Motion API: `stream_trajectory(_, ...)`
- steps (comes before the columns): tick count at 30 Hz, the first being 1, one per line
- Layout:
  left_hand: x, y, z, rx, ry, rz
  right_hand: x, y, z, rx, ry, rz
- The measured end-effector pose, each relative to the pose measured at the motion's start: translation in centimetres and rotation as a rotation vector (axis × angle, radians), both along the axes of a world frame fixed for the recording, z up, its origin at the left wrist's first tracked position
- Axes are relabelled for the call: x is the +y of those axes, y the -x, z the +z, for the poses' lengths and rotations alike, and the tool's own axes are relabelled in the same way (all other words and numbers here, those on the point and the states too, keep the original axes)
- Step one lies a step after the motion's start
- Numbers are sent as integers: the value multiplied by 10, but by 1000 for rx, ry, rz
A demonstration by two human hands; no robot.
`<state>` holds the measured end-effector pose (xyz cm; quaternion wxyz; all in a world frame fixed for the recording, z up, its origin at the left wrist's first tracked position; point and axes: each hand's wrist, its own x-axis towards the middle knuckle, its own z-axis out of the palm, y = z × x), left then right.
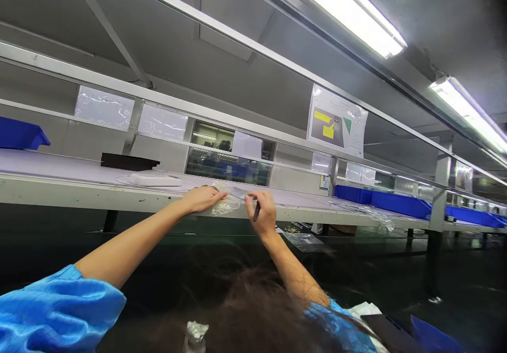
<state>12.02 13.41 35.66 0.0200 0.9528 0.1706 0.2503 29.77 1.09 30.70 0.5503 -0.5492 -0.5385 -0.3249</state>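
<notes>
At the near edge of the long workbench (301, 200), my left hand (204, 199) reaches in from the left. Its fingers are closed together on crinkled clear plastic (225, 206), which hangs a little over the edge. My right hand (263, 213) is just to the right, with its fingers curled around a slim dark pen-like tool (257, 210); the tool's far end is hidden. Between the hands lies a flat greyish piece (237, 191), too small to make out. Left of my left hand, a white oblong object (155, 180) rests on the bench.
A black tray (129, 161) and a blue bin (21, 134) stand on the left. More blue bins (400, 205) line the right side, near loose clear plastic (380, 216). A printed sheet (336, 123) hangs from the rail above. A flat packet (307, 242) lies under the bench.
</notes>
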Motion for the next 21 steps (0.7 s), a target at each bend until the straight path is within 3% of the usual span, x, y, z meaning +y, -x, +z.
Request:
stream_trajectory(5, 7, -1, 0, 52, -22, -31, 6, 23, -10, -38, 143, -91)
stream_trajectory(13, 15, -4, 0, -63, 192, -103, 10, 25, -16, -86, 229, -160)
stream_trajectory(21, 13, 0, 3, -150, 347, -211, 13, 34, -12, -44, 242, -204)
